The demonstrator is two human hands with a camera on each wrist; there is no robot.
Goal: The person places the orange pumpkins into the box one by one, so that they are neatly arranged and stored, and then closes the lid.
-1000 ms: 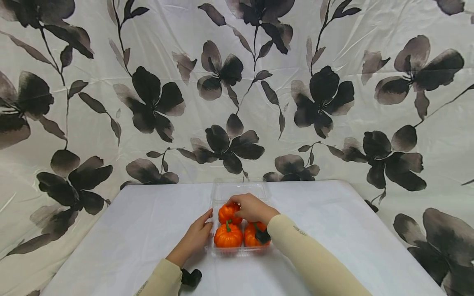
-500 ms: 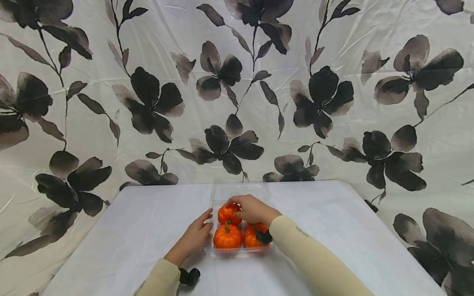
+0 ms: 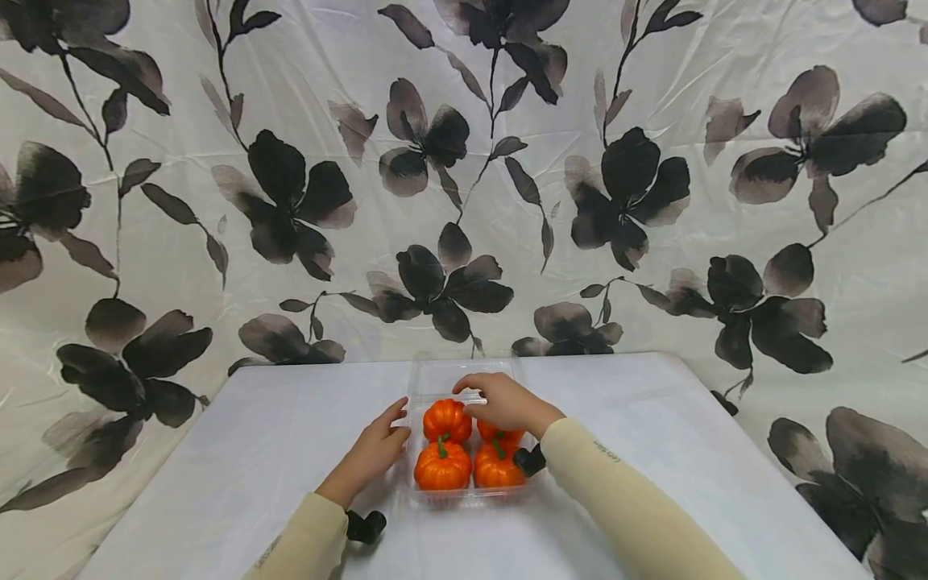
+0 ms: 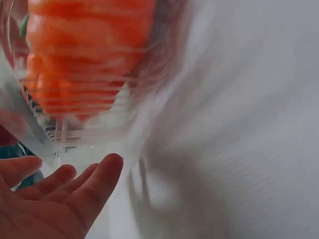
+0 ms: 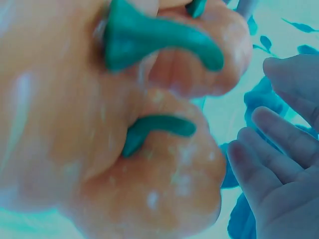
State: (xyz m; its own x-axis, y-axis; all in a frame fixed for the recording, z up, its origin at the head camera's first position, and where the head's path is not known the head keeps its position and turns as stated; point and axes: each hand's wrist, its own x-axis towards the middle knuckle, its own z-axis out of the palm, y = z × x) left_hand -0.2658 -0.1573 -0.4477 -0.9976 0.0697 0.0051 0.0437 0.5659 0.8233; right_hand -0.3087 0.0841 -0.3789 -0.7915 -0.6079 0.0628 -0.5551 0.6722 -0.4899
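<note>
Several small orange pumpkins with green stems sit in two rows inside a clear plastic box: front left, front right, back left and back right, the last partly covered by my right hand. That hand hovers over the back of the box, holding nothing; the right wrist view shows its fingers spread apart from the pumpkins. Beside the box's left wall is my left hand, its fingers relaxed, fingertips close to the clear side in the left wrist view.
The box's clear lid lies folded back at the far side. A white cloth covers the table, and a floral curtain hangs behind it. Dark wrist cameras sit on both wrists.
My right hand has let go of the back left pumpkin and drawn up to the right, uncovering more of the back right one. My left hand has shifted slightly left from the box.
</note>
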